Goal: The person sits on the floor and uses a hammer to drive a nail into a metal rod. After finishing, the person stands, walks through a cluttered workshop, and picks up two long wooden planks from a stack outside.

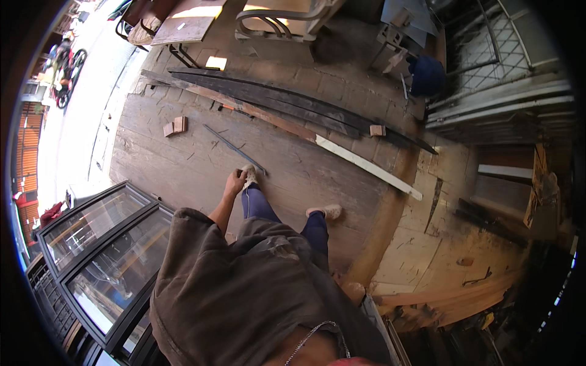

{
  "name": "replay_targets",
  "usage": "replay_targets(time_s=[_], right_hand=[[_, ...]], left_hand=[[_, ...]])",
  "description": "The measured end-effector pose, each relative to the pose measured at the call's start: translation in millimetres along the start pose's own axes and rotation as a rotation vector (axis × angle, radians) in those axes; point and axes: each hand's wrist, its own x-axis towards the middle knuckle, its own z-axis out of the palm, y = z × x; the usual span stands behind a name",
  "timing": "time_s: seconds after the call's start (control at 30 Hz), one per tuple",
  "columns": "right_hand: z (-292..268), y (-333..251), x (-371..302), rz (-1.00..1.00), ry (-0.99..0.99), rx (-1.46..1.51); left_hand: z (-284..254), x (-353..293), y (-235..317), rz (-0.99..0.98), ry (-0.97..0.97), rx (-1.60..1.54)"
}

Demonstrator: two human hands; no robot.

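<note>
My left hand (235, 182) hangs low in front of my body, beside my left shoe (249, 175). Its fingers look curled in, and whatever they may hold is too small to make out. Just past that shoe a thin grey metal bar (235, 150) lies slantwise on the wooden boards (287, 183), its near end close to the toe. At my right side a bit of bare skin, perhaps my right hand or arm (353, 293), shows past the brown shirt; no fingers can be seen there.
Long dark planks (268, 94) and a pale-ended strip (366, 166) cross the floor ahead. Small wooden blocks (177, 125) lie at left. Glazed black frames (119, 250) stand at my left. A worktable (190, 23) is far ahead; a motorcycle (63, 73) is outside.
</note>
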Motion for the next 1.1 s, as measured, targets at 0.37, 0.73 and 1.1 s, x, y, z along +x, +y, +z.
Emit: replay_targets(time_s=[0.37, 0.73, 1.1], right_hand=[[-270, 10, 48, 0.017, 0.36, 0.992], [-287, 4, 111, -0.007, -0.013, 0.907], [-532, 154, 153, 0.276, 0.44, 1.171]], left_hand=[[314, -181, 259, 0.729, -0.854, 0.408], [437, -138, 216, 0.408, -0.6, 0.561], [606, -294, 432, 0.622, -0.871, 0.194]])
